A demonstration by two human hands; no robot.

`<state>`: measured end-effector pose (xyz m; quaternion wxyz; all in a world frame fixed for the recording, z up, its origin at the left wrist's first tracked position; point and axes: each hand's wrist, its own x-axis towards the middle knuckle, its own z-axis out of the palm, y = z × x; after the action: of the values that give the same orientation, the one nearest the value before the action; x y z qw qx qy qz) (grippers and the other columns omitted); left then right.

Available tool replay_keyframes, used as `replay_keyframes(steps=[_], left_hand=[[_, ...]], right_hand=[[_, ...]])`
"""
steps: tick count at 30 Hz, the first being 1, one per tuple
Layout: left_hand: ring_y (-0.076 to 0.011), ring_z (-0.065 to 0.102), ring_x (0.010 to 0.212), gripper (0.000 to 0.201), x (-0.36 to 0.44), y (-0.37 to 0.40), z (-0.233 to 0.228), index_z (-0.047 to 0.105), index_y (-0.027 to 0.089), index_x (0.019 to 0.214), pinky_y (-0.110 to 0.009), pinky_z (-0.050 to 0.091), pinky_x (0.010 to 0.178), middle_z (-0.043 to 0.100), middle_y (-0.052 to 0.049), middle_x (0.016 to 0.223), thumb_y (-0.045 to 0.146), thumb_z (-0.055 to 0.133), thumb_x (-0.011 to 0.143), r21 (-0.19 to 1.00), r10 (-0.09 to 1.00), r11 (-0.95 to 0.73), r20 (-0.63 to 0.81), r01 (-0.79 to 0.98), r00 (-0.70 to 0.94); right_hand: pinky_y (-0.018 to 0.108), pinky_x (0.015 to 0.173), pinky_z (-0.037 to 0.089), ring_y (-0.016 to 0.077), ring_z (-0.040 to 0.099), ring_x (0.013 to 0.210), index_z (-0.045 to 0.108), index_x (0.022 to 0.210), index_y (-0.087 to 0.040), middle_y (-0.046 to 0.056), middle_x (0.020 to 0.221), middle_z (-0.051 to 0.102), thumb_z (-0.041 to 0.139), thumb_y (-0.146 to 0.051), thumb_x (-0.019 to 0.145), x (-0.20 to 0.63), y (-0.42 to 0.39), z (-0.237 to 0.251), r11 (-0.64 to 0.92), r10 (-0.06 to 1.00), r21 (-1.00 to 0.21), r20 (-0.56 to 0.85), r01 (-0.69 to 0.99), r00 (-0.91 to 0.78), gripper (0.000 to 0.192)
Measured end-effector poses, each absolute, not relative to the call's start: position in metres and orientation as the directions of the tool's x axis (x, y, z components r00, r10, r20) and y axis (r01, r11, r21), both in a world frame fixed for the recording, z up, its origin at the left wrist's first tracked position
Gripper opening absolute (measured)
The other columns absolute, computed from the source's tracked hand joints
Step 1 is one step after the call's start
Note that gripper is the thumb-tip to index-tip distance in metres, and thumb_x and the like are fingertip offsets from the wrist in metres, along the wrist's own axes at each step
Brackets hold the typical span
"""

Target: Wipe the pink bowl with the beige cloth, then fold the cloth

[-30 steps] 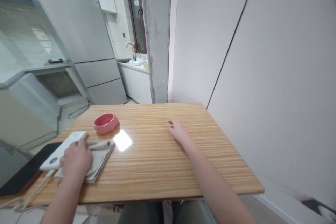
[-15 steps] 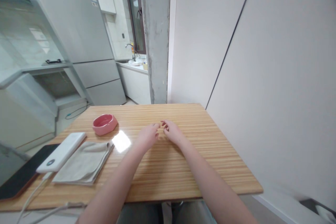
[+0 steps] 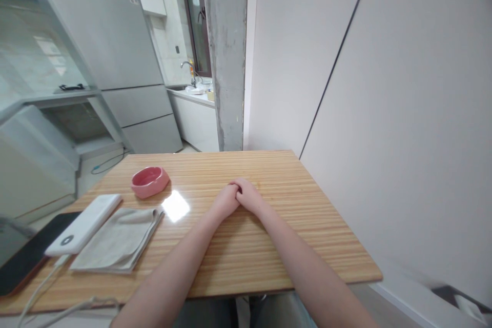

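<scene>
My left hand (image 3: 226, 202) and my right hand (image 3: 249, 196) are joined over the middle of the wooden table (image 3: 269, 166). The fingers of the right hand are wrapped over those of the left, which are curled in and mostly hidden. No object shows in either hand. To the left of them, the folded grey-beige cloth (image 3: 117, 241) lies flat on the table. Farther back on that side stands a pink bowl (image 3: 150, 189), a glossy one with an angular rim.
Left of the cloth, a white power bank (image 3: 86, 225) with a cable (image 3: 36, 289) plugged in lies partly over a dark flat tray or mat (image 3: 28, 256). A white wall (image 3: 384, 138) rises along the right. Behind the table are a grey pillar (image 3: 229, 61) and a fridge (image 3: 107, 36).
My two hands were slightly apart with loosely bent fingers; they have come together, the right closing over the left. The view has shifted slightly. The objects on the table have stayed in place.
</scene>
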<state>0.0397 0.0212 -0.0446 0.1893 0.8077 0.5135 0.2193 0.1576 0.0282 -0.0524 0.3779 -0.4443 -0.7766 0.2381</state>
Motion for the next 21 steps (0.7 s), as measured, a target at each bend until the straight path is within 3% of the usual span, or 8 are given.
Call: replay_keyframes(steps=[9, 13, 14, 15, 17, 19, 21], left_hand=[[-0.0228, 0.064, 0.095, 0.027, 0.044, 0.02, -0.046, 0.064, 0.011, 0.097, -0.033, 0.048, 0.084, 0.068, -0.015, 0.101, 0.009, 0.046, 0.076, 0.507, 0.919, -0.387, 0.146, 0.77, 0.365], [-0.0215, 0.062, 0.092, 0.019, 0.021, 0.024, -0.023, 0.063, 0.015, 0.092, -0.032, 0.046, 0.083, 0.067, -0.01, 0.097, 0.015, 0.052, 0.076, 0.447, 0.876, -0.483, 0.238, 0.753, 0.42], [-0.0222, 0.06, 0.093, 0.016, 0.008, 0.025, -0.013, 0.062, 0.015, 0.09, -0.034, 0.045, 0.084, 0.066, -0.01, 0.095, 0.018, 0.052, 0.078, 0.407, 0.885, -0.45, 0.321, 0.795, 0.336], [-0.0238, 0.059, 0.094, 0.018, -0.008, 0.025, -0.003, 0.062, 0.015, 0.092, -0.037, 0.043, 0.086, 0.065, -0.011, 0.095, 0.021, 0.049, 0.081, 0.374, 0.888, -0.328, 0.435, 0.868, 0.149], [-0.0295, 0.053, 0.103, 0.026, -0.045, 0.024, 0.014, 0.06, 0.016, 0.102, -0.048, 0.038, 0.09, 0.06, -0.013, 0.103, 0.027, 0.045, 0.084, 0.353, 0.755, -0.002, 0.614, 0.936, -0.23], [-0.0348, 0.044, 0.114, 0.036, -0.081, 0.021, 0.022, 0.054, 0.018, 0.116, -0.056, 0.031, 0.093, 0.052, -0.016, 0.119, 0.031, 0.046, 0.084, 0.333, 0.628, 0.181, 0.685, 0.925, -0.369], [-0.0382, 0.038, 0.119, 0.048, -0.108, 0.019, 0.021, 0.042, 0.014, 0.129, -0.06, 0.029, 0.092, 0.046, -0.02, 0.128, 0.034, 0.044, 0.085, 0.327, 0.657, 0.254, 0.633, 0.91, -0.411]], right_hand=[[0.036, 0.092, 0.044, 0.0197, 0.058, 0.098, 0.065, 0.095, -0.018, 0.007, 0.1, 0.066, 0.045, -0.002, 0.065, 0.157, 0.028, -0.055, 0.511, 0.859, -0.707, 0.403, 0.488, -0.316, 0.039], [0.034, 0.085, 0.047, 0.0167, 0.058, 0.089, 0.06, 0.109, -0.018, 0.006, 0.102, 0.063, 0.045, -0.006, 0.071, 0.159, 0.028, -0.053, 0.516, 0.856, -0.733, 0.443, 0.443, -0.266, 0.042], [0.032, 0.08, 0.048, 0.0154, 0.058, 0.084, 0.057, 0.114, -0.019, 0.006, 0.102, 0.062, 0.044, -0.007, 0.074, 0.16, 0.029, -0.052, 0.508, 0.862, -0.745, 0.447, 0.432, -0.241, 0.044], [0.031, 0.076, 0.049, 0.0142, 0.057, 0.08, 0.055, 0.118, -0.018, 0.006, 0.102, 0.062, 0.043, -0.008, 0.075, 0.161, 0.029, -0.052, 0.498, 0.867, -0.757, 0.451, 0.424, -0.213, 0.045], [0.029, 0.07, 0.048, 0.0131, 0.055, 0.075, 0.052, 0.121, -0.018, 0.006, 0.102, 0.06, 0.042, -0.008, 0.076, 0.162, 0.03, -0.051, 0.487, 0.871, -0.766, 0.462, 0.419, -0.168, 0.047], [0.028, 0.069, 0.048, 0.0128, 0.055, 0.075, 0.051, 0.122, -0.018, 0.006, 0.102, 0.06, 0.042, -0.007, 0.076, 0.162, 0.031, -0.052, 0.499, 0.863, -0.755, 0.477, 0.425, -0.166, 0.048], [0.028, 0.069, 0.047, 0.0125, 0.054, 0.074, 0.05, 0.122, -0.02, 0.006, 0.101, 0.06, 0.042, -0.007, 0.076, 0.161, 0.031, -0.053, 0.518, 0.853, -0.738, 0.483, 0.432, -0.198, 0.048]])
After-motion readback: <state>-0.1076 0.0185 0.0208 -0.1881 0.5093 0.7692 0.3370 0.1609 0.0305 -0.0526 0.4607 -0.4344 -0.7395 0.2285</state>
